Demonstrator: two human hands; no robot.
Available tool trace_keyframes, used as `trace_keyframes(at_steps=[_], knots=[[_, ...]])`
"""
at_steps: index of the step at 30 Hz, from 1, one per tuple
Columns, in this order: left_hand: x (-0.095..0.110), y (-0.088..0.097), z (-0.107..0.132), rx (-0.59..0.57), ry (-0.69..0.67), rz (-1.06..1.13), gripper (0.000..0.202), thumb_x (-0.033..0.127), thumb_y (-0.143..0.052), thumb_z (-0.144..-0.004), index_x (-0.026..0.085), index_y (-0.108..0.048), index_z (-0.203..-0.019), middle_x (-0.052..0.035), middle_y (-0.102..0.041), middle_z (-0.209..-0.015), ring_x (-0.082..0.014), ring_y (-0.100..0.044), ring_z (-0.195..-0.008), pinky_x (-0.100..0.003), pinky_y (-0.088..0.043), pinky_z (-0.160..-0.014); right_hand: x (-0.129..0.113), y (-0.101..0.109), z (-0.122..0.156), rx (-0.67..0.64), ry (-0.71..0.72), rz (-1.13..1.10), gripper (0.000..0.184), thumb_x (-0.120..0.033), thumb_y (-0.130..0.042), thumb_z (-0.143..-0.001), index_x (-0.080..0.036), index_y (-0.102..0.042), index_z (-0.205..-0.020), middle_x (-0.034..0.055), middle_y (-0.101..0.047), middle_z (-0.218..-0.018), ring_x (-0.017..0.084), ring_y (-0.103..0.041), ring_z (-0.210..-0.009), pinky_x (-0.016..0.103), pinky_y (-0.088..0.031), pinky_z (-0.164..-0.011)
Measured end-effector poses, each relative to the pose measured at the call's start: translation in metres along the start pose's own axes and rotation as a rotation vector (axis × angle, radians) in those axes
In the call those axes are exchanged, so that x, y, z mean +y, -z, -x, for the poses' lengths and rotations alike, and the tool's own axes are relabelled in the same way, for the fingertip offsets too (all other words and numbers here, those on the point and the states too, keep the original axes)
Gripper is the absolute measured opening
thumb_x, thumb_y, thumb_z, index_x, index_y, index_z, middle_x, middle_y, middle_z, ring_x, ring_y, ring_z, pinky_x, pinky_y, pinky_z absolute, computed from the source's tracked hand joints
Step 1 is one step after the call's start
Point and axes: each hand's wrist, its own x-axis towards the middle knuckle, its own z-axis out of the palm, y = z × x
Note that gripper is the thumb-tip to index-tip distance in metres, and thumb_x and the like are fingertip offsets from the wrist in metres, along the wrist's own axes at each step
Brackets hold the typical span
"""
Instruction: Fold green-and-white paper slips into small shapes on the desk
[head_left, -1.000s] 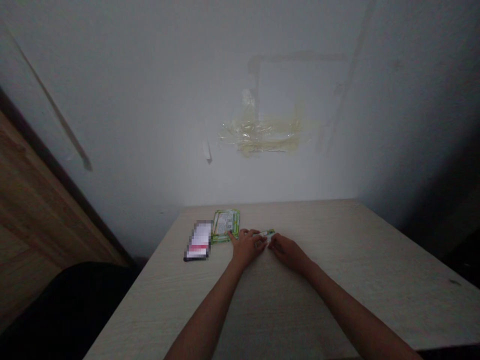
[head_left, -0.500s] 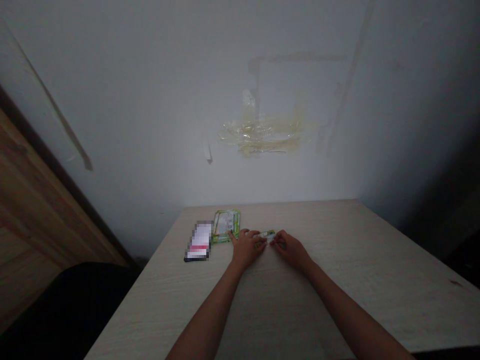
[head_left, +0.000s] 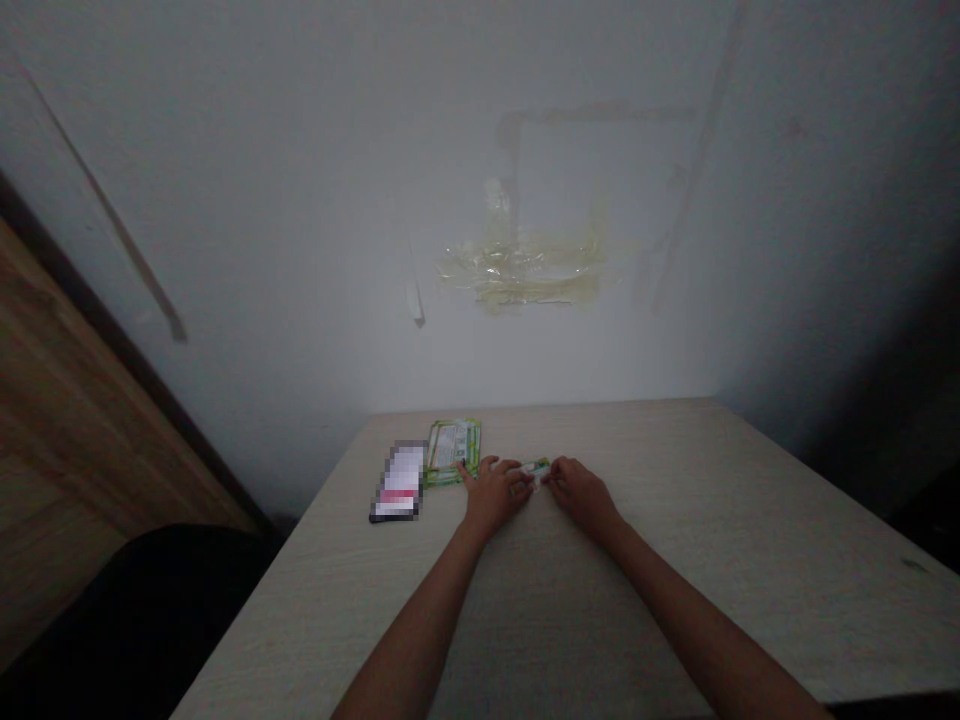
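A small, narrow green-and-white printed piece [head_left: 537, 467], perhaps paper or a wrapper, lies on the table between my hands, partly covered by fingers. My left hand [head_left: 495, 493] rests with fingers spread, its fingertips over the left part of the piece. Its thumb reaches out to the edge of some flat green-and-white printed packets or cards [head_left: 452, 448]. At the right end of the piece, my right hand [head_left: 581, 492] has thumb and fingers pinched together on it.
A phone [head_left: 401, 482] with a blurred-out screen lies left of the green packets. The pale wooden table [head_left: 675, 480] meets a wall [head_left: 300, 200] bearing patches of clear tape [head_left: 525, 270]. A dark object [head_left: 142, 610] stands off the table's left side.
My right hand has shifted slightly at the end of the small printed piece, its fingers now a little further over it. My left hand stays almost in place.
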Motion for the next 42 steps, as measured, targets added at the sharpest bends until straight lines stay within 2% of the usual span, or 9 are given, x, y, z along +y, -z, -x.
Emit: trace_keyframes(at_steps=[12, 20, 27, 31, 37, 42], knots=[[-0.001, -0.004, 0.000, 0.026, -0.001, 0.022, 0.020, 0.053, -0.059, -0.082, 0.049, -0.070, -0.098, 0.0055, -0.064, -0.124, -0.0316, -0.041, -0.128, -0.075, -0.003, -0.106, 0.009, -0.007, -0.010, 0.054, -0.120, 0.128, 0.007, -0.026, -0.049, -0.093, -0.023, -0.054, -0.097, 0.0065, -0.062, -0.097, 0.018, -0.062, -0.084, 0.025, -0.039, -0.067], [-0.002, -0.004, 0.000, 0.021, -0.006, 0.006, 0.020, 0.052, -0.059, -0.083, 0.050, -0.069, -0.100, 0.0068, -0.064, -0.124, -0.0313, -0.040, -0.129, -0.074, -0.005, -0.107, 0.004, -0.008, -0.013, 0.061, -0.168, 0.205, 0.012, -0.031, -0.044, -0.097, -0.022, -0.052, -0.100, 0.0068, -0.062, -0.096, 0.017, -0.061, -0.078, 0.024, -0.034, -0.062], [0.000, -0.001, 0.001, -0.001, -0.007, 0.009, 0.022, 0.052, -0.058, -0.084, 0.046, -0.069, -0.102, 0.0036, -0.063, -0.126, -0.0321, -0.035, -0.133, -0.075, -0.002, -0.107, 0.004, -0.010, -0.013, 0.074, -0.188, 0.209, 0.013, -0.032, -0.043, -0.098, -0.022, -0.052, -0.099, 0.0064, -0.062, -0.095, 0.017, -0.062, -0.077, 0.025, -0.034, -0.062], [-0.001, -0.002, 0.001, 0.001, -0.009, 0.026, 0.022, 0.053, -0.057, -0.084, 0.047, -0.069, -0.101, 0.0051, -0.062, -0.127, -0.0328, -0.034, -0.134, -0.077, 0.004, -0.104, 0.002, -0.009, -0.013, 0.067, -0.210, 0.224, 0.015, -0.033, -0.043, -0.098, -0.021, -0.052, -0.099, 0.0065, -0.063, -0.095, 0.017, -0.062, -0.080, 0.024, -0.035, -0.064], [-0.006, -0.005, 0.001, 0.002, -0.026, 0.047, 0.022, 0.053, -0.056, -0.085, 0.051, -0.067, -0.104, 0.0069, -0.061, -0.128, -0.0332, -0.032, -0.135, -0.076, 0.008, -0.104, 0.002, -0.008, -0.012, 0.082, -0.200, 0.180, 0.015, -0.031, -0.041, -0.098, -0.020, -0.052, -0.099, 0.0071, -0.063, -0.095, 0.017, -0.062, -0.082, 0.024, -0.038, -0.067], [-0.007, -0.006, 0.001, 0.003, -0.034, 0.038, 0.022, 0.051, -0.055, -0.086, 0.052, -0.066, -0.105, 0.0073, -0.061, -0.129, -0.0327, -0.032, -0.136, -0.074, 0.007, -0.106, 0.009, -0.007, -0.008, 0.125, -0.162, 0.028, 0.010, -0.027, -0.042, -0.095, -0.021, -0.050, -0.096, 0.0061, -0.063, -0.094, 0.018, -0.062, -0.086, 0.024, -0.041, -0.069]])
